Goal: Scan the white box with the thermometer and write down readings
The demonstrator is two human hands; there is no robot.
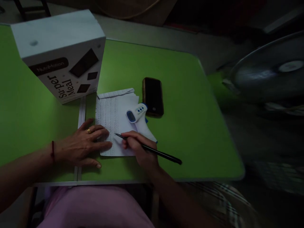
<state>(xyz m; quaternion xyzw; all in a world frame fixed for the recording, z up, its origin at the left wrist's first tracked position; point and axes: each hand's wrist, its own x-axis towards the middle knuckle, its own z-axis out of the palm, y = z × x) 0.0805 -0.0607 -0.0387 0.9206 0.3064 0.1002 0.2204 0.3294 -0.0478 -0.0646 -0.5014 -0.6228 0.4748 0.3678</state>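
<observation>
A white notepad lies on the green table, its left part filled with rows of small handwriting. Spread flat, my left hand rests with its fingertips on the pad's left side and its thumb on the table. My right hand is closed around a black pen, whose tip is at or just above the paper, right of the written rows. A white and blue infrared thermometer lies across the pad's right edge. Just beyond it is a dark phone in a brown case.
A tall white box printed "Su-per Meal" stands at the back left of the green table. A metal-edged seam crosses the table under my left hand. A large round metallic object is off the right side.
</observation>
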